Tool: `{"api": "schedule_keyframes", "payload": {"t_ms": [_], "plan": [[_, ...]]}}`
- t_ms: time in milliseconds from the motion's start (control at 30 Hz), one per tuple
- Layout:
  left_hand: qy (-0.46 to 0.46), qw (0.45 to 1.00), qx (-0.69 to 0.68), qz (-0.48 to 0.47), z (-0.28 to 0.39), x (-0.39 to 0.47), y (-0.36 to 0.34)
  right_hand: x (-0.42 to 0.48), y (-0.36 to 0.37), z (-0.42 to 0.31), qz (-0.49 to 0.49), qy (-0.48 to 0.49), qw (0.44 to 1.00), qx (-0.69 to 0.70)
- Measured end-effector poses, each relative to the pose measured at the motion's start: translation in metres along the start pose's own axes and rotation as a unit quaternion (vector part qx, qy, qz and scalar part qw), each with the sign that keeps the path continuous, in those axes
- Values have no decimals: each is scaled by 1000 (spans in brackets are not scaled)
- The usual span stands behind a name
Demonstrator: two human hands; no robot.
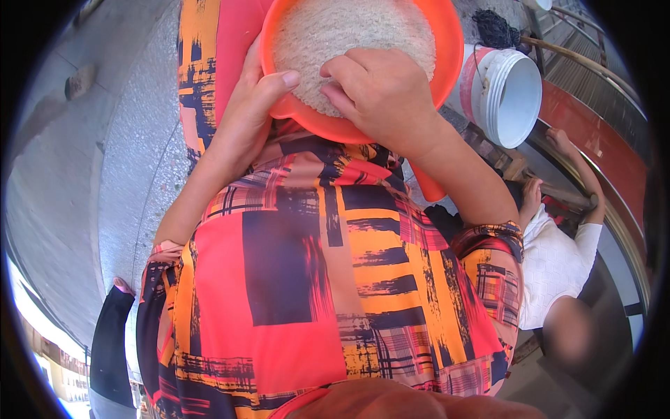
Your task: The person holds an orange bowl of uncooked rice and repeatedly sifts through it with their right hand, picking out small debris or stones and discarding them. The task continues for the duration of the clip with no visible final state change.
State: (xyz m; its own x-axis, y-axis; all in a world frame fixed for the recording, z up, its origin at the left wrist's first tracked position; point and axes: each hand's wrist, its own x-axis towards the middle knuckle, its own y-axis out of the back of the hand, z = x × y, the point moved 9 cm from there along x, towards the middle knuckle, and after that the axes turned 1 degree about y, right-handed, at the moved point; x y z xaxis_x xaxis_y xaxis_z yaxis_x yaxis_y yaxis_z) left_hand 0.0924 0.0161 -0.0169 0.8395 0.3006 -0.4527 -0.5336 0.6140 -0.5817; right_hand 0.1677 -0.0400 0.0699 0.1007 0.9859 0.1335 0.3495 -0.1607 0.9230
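Note:
An orange plastic basin [451,50] with a long handle and a small spout rests at my lap, at the top of the head view. White rice grains [314,31] cover its inside. My left hand [264,91] grips the basin's left rim, its thumb over the edge and its other fingers hidden beneath. Over the rice near the lower rim, my right hand [379,94] is bent with thumb and forefinger close together. Whether a grain is between them cannot be told.
A white plastic bucket [497,94] lies tipped on the right, near a dark tangled bundle [494,29] and a wooden stick [576,57]. A person in a white top [557,256] sits at the right. Another person's dark-clad leg [112,345] stands at lower left on the paved ground [136,131].

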Motion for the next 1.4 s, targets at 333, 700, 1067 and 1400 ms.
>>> {"api": "schedule_keyframes", "payload": {"t_ms": [333, 700, 1067, 1400], "plan": [[4, 1000, -12, -7, 3, -1, -2, -1, -11, 3, -26, -18, 999, -40], [-13, 1000, -10, -17, 2, 1, -3, -11, 20, 38, 4, -195, 972, 134], [4, 1000, -10, -10, 1, 0, -4, -11, 8, 16, -19, -77, 996, 39], [33, 999, 10, 17, -1, -3, -1, 0, -14, 12, -97, -92, 989, -59]]}}
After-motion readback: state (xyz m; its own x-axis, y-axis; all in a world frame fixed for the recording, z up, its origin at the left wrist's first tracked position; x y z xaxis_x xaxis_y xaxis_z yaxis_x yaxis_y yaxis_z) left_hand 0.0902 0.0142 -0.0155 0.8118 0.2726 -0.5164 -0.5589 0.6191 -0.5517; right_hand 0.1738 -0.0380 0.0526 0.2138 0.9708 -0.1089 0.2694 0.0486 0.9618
